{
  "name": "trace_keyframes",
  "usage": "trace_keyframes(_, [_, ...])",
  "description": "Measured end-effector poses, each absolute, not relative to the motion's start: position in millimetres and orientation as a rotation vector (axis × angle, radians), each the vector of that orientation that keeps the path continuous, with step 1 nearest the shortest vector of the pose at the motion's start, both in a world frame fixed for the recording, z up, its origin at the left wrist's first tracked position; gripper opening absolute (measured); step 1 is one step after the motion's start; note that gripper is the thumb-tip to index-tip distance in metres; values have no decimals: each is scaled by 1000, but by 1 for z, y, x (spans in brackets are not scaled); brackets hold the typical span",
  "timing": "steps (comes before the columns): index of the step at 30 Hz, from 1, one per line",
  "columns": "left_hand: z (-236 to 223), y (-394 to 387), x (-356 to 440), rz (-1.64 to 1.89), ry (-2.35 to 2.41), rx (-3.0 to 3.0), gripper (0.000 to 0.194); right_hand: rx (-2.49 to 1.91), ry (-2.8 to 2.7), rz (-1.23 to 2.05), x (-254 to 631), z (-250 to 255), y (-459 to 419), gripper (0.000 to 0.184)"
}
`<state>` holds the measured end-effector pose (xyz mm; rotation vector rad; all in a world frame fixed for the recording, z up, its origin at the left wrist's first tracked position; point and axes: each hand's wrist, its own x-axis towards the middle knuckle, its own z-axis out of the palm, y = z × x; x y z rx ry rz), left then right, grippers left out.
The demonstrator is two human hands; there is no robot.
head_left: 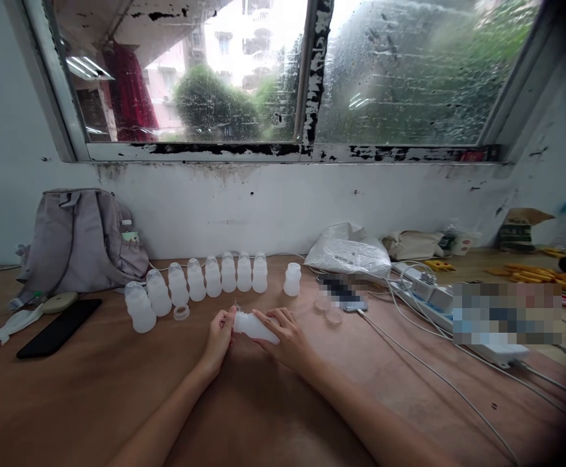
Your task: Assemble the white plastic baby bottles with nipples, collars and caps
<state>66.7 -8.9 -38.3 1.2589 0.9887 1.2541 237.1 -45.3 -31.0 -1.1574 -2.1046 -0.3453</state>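
Note:
My right hand [287, 337] is wrapped around a small white plastic bottle [256, 327] lying on its side just above the brown table [117, 389]. My left hand [221, 334] pinches at the bottle's mouth end with closed fingertips; what they grip is too small to name. Behind the hands a curved row of several similar capped bottles [200, 282] stands upright. One uncapped bottle [291, 279] stands apart to the right. A loose clear cap [181, 312] lies in front of the row, and two more caps [329, 310] lie to the right.
A grey backpack [81, 240] leans on the wall at the left, with a black phone [59, 327] in front of it. A white plastic bag [348, 251], a phone [344, 292], a power strip [433, 298] and white cables [433, 376] crowd the right side.

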Motion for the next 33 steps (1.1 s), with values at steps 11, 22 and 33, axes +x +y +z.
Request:
trace_keyframes(11, [-35,-10,65,1279,983,1278,38,-1135,-2153,-453,237,-27,-47,48])
trace_keyframes(22, [-37,-9,66,1291,983,1279,37,-1117,-2099,-380,236,-30,-46,47])
trace_keyframes(33, [-24,-10,60,1366,876,1295,22,-1239,-2006,-105,233,-26,-48,53])
